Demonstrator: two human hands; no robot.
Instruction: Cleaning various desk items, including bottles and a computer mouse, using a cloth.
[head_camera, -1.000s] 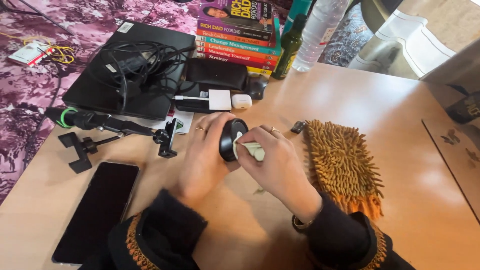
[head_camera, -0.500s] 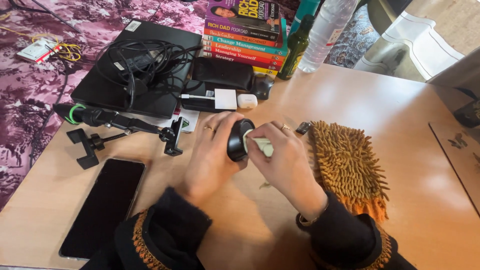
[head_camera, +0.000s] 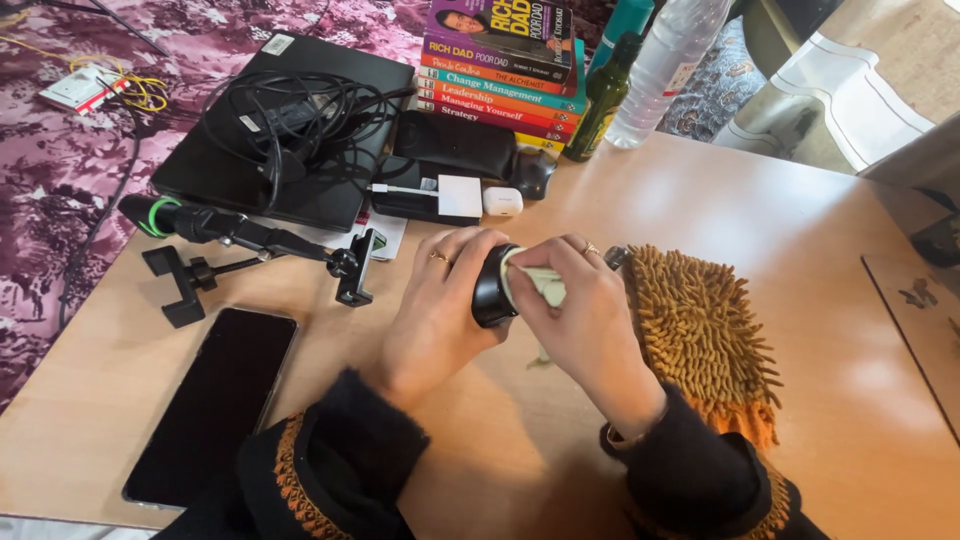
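Observation:
My left hand (head_camera: 432, 315) grips a small black round object (head_camera: 491, 288) just above the wooden table (head_camera: 700, 210). Against its face my right hand (head_camera: 585, 325) presses a pale folded cloth (head_camera: 532, 283), pinched in the fingers. Both hands meet at the table's middle, and most of the black object is hidden by them. There are rings on fingers of both hands. An orange-brown chenille duster mitt (head_camera: 700, 335) lies right beside my right hand.
A black phone (head_camera: 215, 400) lies face up at the front left. A black tripod with a clamp (head_camera: 245, 250) sits behind it. Further back are a laptop with coiled cables (head_camera: 285, 125), a book stack (head_camera: 500, 60), a green bottle (head_camera: 600, 100) and a clear bottle (head_camera: 665, 65).
The view has shifted slightly. My right hand has moved the cloth a little across the black object, while my left hand keeps holding it.

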